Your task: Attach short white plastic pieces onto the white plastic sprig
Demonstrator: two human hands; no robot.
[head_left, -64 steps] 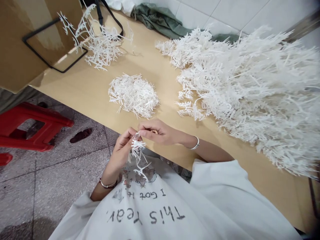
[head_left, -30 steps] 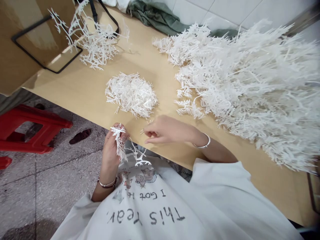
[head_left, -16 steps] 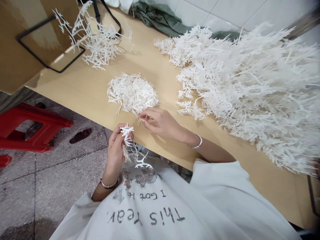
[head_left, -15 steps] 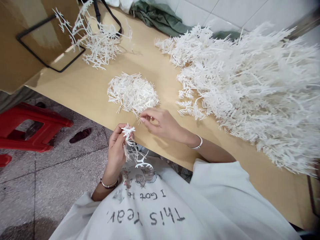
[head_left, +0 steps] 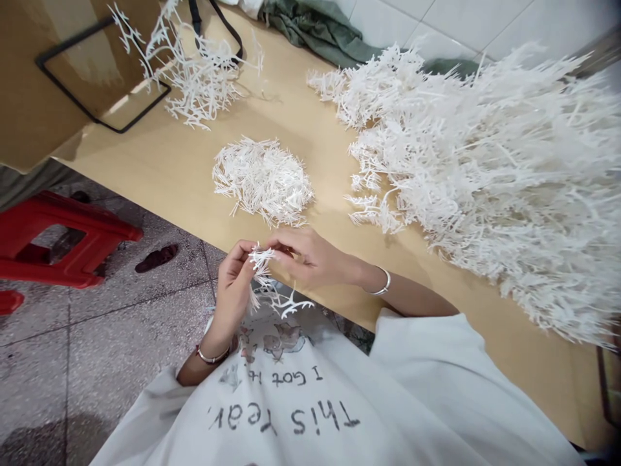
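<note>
White branching sprig (head_left: 262, 260) held in left hand (head_left: 233, 291), right hand (head_left: 310, 259) touching it

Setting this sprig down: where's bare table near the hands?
Bare wooden tabletop runs from the cardboard to the small sprig pile, and a strip between that pile and the large heap. More lies below the heap, past the right hand. The heap side is crowded.
</note>
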